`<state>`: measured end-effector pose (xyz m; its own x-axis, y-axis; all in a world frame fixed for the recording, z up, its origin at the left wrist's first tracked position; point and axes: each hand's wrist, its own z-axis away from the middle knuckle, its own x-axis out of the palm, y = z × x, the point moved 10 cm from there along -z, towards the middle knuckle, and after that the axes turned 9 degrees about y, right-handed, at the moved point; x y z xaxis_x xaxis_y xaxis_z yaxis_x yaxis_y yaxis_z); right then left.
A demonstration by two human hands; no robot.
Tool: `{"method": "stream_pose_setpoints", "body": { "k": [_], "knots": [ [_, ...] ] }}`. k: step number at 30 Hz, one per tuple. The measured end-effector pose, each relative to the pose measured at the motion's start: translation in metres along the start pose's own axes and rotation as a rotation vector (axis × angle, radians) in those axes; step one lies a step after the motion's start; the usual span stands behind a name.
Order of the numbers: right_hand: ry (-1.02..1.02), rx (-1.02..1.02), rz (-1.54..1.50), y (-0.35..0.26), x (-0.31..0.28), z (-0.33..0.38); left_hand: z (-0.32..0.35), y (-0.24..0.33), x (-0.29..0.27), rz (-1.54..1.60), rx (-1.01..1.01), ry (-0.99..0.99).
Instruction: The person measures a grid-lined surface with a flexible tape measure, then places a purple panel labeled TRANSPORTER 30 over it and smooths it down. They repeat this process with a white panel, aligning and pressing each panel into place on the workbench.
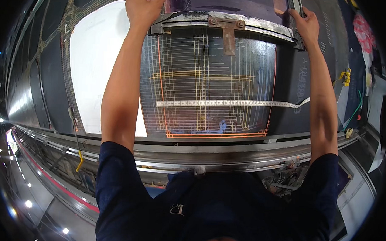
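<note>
At the far side of the dark table, a screen-printing frame (186,21) with metal bars and dark purple mesh (231,3) is held between my hands. My left hand (145,9) wraps round its left side bar, partly cut off by the picture's upper edge. Round the right side bar close the fingers of my right hand (307,27). A rusty metal bracket (229,40), bolted to the near bar, points toward me. Below the frame, a white measuring tape (219,103) lies across a grid of yellow, white and orange lines; its right end passes behind my right forearm.
A white flat panel (97,62) lies on the table left of my left forearm. Along the near table edge runs a metal rail (225,166). A yellow hooked handle (79,161) hangs at the left. Red-and-white cloth (363,33) and a yellow item (346,78) are at the right.
</note>
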<state>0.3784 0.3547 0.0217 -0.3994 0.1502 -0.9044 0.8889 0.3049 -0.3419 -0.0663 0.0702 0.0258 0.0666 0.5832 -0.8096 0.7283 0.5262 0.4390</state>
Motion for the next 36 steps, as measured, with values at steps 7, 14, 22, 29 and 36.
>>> {"method": "stream_pose_setpoints", "body": {
  "k": [7, 14, 22, 29, 36],
  "knots": [
    [-0.041, -0.091, -0.351, -0.042, -0.023, 0.036, 0.027, 0.019, -0.009, 0.167, -0.074, -0.002],
    [-0.123, -0.325, -0.319, -0.069, -0.084, 0.224, 0.197, 0.029, -0.116, 0.225, 0.157, -0.226],
    [-0.212, -0.201, 0.038, -0.043, -0.082, 0.315, 0.282, 0.006, -0.129, 0.07, 0.036, -0.319],
    [-0.528, -0.092, -0.016, -0.05, -0.068, 0.305, 0.265, 0.01, -0.122, -0.011, 0.074, -0.362],
    [-0.209, -0.253, 0.195, -0.076, -0.084, 0.297, 0.266, 0.011, -0.116, 0.061, 0.094, -0.459]
  ]
}}
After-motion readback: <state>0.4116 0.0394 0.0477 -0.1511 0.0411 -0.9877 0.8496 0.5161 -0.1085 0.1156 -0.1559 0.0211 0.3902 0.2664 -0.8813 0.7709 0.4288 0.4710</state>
